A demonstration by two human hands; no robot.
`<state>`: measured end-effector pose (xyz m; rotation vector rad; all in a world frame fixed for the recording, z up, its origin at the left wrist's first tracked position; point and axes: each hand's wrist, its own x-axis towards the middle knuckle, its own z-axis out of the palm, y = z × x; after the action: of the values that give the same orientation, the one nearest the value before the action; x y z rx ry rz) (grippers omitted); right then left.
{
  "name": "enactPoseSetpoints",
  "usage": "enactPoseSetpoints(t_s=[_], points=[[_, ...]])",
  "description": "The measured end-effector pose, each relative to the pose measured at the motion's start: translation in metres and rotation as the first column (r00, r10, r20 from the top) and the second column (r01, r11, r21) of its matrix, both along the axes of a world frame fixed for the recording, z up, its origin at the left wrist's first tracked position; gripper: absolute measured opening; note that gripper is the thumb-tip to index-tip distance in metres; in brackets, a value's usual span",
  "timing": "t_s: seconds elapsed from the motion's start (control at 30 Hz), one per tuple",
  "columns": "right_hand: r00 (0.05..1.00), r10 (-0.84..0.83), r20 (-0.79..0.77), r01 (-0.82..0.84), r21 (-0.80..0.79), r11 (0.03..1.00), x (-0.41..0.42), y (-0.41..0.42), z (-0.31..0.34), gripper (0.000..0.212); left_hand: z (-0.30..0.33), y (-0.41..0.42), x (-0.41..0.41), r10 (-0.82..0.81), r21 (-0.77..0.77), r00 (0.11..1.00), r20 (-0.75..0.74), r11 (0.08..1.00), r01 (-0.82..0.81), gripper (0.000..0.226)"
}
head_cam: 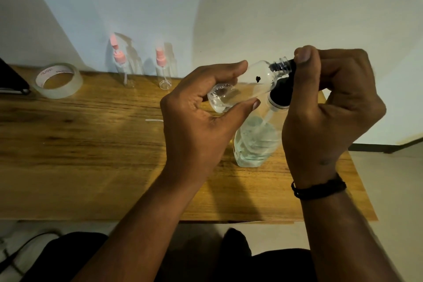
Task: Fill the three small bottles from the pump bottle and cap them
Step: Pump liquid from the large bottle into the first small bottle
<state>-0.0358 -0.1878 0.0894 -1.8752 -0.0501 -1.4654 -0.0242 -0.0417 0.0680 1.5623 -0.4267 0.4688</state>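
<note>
Well, table [91, 144]: wooden, against a pale wall.
Pump bottle [256, 142]: upright near the right edge, its black head under the right hand [329, 107].
Tape roll [58, 80]: far left, flat.
Two small bottles [124, 68] [163, 68]: pink-capped, by the wall, well apart from the hands.
Left hand [201, 117]: curled around a tilted small clear bottle [247, 84].
Right hand: fingers pinched at that bottle's threaded mouth.
</note>
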Motion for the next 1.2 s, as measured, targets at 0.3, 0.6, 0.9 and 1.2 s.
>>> enactPoseSetpoints(t_s=[0.3,0.6,0.9,1.2], points=[[1.000,0.012,-0.012,-0.012,-0.005,1.000,-0.001,-0.001,0.002,0.025,0.002,-0.001,-0.002,0.010,0.014,1.000,0.004,1.000,-0.011,0.048],[1.000,0.003,0.000,-0.003,0.000,1.000,0.000,0.001,0.001,0.023,0.002,0.000,-0.001,0.015,0.031,1.000,0.010,0.999,-0.015,0.048],[1.000,0.009,-0.022,-0.009,0.008,1.000,-0.001,0.002,0.004,0.024,0.003,0.000,-0.001,0.023,0.038,1.000,0.008,0.999,-0.024,0.049],[1.000,0.000,0.000,0.000,0.016,1.000,0.001,0.004,-0.003,0.024,0.001,0.001,-0.001,0.024,0.038,1.000,0.003,0.999,-0.024,0.049]])
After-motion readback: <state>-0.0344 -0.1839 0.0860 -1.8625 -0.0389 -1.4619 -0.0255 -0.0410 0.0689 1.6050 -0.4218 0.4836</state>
